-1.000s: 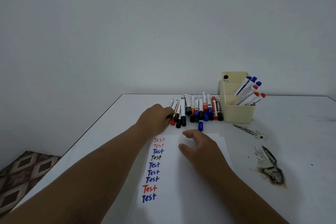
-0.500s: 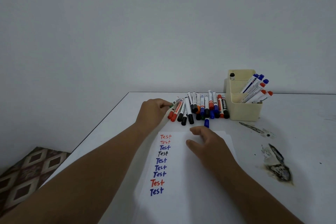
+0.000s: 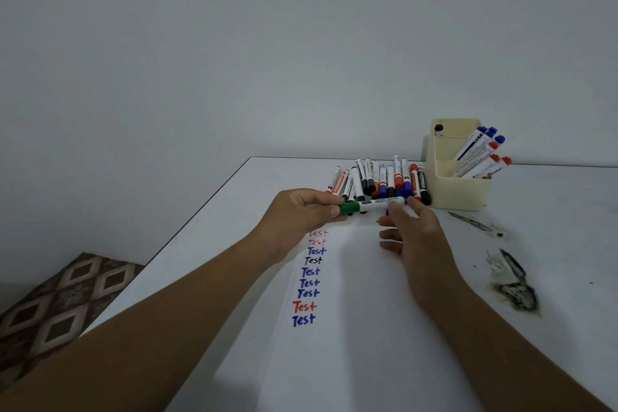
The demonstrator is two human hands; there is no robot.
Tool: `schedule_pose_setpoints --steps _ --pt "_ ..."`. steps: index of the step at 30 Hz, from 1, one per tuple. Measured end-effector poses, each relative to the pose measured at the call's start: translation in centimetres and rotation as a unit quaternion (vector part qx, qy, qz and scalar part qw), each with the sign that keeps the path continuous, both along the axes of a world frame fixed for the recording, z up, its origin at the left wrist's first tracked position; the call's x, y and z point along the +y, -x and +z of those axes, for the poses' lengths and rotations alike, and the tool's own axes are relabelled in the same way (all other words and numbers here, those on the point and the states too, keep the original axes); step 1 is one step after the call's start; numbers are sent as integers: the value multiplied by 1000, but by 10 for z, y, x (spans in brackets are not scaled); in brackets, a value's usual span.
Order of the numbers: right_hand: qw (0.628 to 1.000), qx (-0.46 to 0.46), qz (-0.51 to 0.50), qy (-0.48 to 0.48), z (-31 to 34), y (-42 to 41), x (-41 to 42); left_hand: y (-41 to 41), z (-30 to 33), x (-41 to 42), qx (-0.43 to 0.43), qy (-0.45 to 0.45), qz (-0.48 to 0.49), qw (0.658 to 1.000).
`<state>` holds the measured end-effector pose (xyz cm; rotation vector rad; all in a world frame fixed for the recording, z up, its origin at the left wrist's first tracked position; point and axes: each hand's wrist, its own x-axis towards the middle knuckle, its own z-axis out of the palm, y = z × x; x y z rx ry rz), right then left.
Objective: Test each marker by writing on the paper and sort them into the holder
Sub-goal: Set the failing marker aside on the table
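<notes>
Your left hand (image 3: pixel 306 211) is pinching the green-capped marker (image 3: pixel 371 205) at its cap end, thumb and fingers curled round the cap, and is holding it level above the far edge of the paper (image 3: pixel 351 311). The white barrel is pointing to your right, across the front of the marker pile (image 3: pixel 381 181). Your right hand (image 3: pixel 413 234) is hovering at the barrel's free end with fingers loosely spread and relaxed; the fingertips are sitting right at the barrel, but whether they are touching it cannot be told. It is gripping nothing.

The paper is lying on the white table (image 3: pixel 551 244) beneath both forearms. A column of the word "Test" (image 3: pixel 309 278) is running down its left part in red, blue and black ink.

The pile is lying beyond the paper, markers side by side with red, blue and black caps, just left of the cream holder (image 3: pixel 459 192). The holder is standing upright near the table's far edge. Its front compartment is carrying several blue- and red-capped markers (image 3: pixel 481 154) leaning to the right; one black-capped marker (image 3: pixel 438 128) is standing in a rear compartment.

Dark stains (image 3: pixel 511 288) are marking the table to the right of the paper.
</notes>
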<state>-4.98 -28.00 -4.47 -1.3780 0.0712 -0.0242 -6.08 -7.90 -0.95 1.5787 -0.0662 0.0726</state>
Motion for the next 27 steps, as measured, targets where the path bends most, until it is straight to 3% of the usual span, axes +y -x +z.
schedule_pose_setpoints --steps 3,7,9,11,12,14,15,17,19,27 --pt "996 3 -17 -83 -1 0 -4 9 1 -6 14 33 -39 999" --pt "995 -12 -23 -93 -4 1 -11 12 0 -10 19 8 -72 997" --pt "996 -38 -19 -75 -5 2 -11 11 2 -13 38 -31 -85 995" --pt "997 -63 -12 -35 -7 4 -10 11 5 -21 29 -153 -81 984" --pt "997 -73 -8 -19 -7 4 -10 11 7 -26 1 -257 -69 964" --pt "996 -85 -2 -7 -7 4 -9 10 9 -37 -81 -459 -53 883" --pt "996 -89 -2 -7 -7 5 -10 8 9 -42 -111 -520 -52 845" --pt "996 -89 -8 -16 -7 5 -10 5 8 -48 -128 -577 -50 805" --pt "996 -87 -2 -30 -7 4 -11 2 7 -49 -136 -597 -49 789" --pt "996 -74 18 -54 -9 4 -11 4 -9 -32 -238 -572 -46 783"
